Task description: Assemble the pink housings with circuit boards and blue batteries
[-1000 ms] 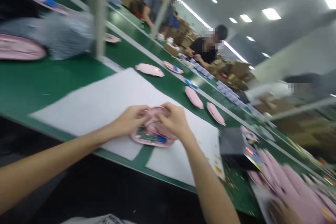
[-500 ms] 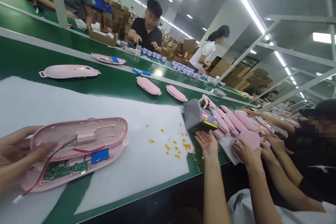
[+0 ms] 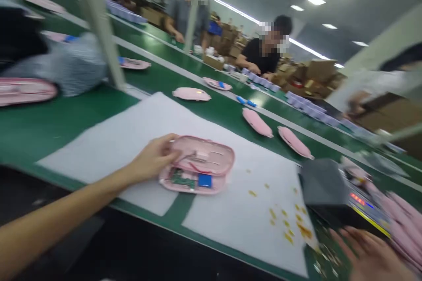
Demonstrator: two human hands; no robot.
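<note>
- Lying at centre, on a white foam sheet (image 3: 108, 140), an opened pink plastic housing (image 3: 201, 154) is seen, its upper shell laid over the lower shell.
- A green circuit board (image 3: 180, 179), a blue battery (image 3: 205, 180) and thin red wires (image 3: 194, 167) are exposed inside.
- The left hand (image 3: 152, 159) is placed against the housing's left end, fingers curled; whether it is gripped cannot be told.
- The right hand (image 3: 371, 257), at lower right, is blurred but held open, fingers spread, with nothing gripped, near a dark grey machine (image 3: 325, 189) with a red display.
- Amber flecks (image 3: 286, 224) are scattered across the sheet's right part.
- Closed pink housings (image 3: 257, 122) are laid on the green surface (image 3: 75, 116), beyond the sheet.
- A co-worker in black (image 3: 263, 50) is seen at upper right of centre, beside lavender boxes (image 3: 296, 101).
</note>
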